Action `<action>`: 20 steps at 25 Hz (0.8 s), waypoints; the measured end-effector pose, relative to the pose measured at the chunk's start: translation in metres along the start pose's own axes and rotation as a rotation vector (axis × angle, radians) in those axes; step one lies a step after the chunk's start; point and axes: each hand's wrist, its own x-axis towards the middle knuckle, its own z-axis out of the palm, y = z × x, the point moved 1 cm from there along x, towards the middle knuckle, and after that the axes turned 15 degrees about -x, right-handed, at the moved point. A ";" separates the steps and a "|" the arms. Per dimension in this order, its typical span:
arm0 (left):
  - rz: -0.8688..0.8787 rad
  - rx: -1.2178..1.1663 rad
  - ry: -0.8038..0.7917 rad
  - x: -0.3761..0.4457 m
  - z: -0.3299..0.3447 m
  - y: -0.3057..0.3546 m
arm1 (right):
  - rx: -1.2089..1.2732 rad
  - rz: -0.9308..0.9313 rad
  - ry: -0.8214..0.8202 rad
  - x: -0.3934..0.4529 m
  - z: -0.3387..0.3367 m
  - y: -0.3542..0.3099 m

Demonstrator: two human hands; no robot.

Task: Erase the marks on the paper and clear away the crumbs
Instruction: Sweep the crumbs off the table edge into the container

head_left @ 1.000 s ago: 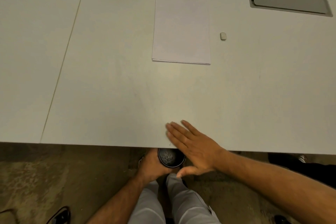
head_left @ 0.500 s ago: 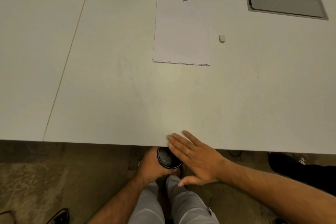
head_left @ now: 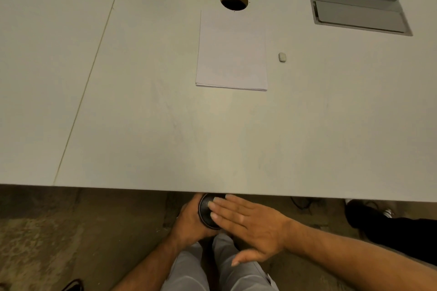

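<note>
A white stack of paper (head_left: 231, 52) lies on the grey table (head_left: 165, 125), just below a round cable hole. No marks show on it from here. A small white eraser (head_left: 282, 57) rests to the right of the paper. Below the table's front edge my left hand (head_left: 189, 222) grips a small black round cup (head_left: 207, 210). My right hand (head_left: 248, 224) is flat, fingers together and extended, its fingertips over the mouth of the cup. Whether crumbs are inside the cup cannot be told.
A round cable hole (head_left: 234, 0) sits behind the paper. An open flap cable box (head_left: 359, 2) is at the back right. A seam (head_left: 89, 78) runs down the left of the table. My legs (head_left: 212, 269) and a dark shoe (head_left: 369, 215) are below the edge.
My right hand slid off the table's front edge toward me and now sits over the cup. The left hand kept holding the cup under the edge.
</note>
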 end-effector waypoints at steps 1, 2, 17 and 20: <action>0.020 -0.006 -0.010 -0.004 0.000 0.003 | 0.019 0.062 0.047 -0.002 -0.005 0.005; 0.044 -0.007 -0.024 -0.011 -0.001 0.010 | 0.015 0.129 0.072 -0.004 -0.010 0.011; 0.374 -0.093 0.372 0.015 -0.017 0.187 | 0.008 0.912 0.468 -0.002 -0.098 0.132; 0.390 -0.113 0.449 0.055 -0.031 0.216 | -0.008 0.983 0.475 0.016 -0.106 0.165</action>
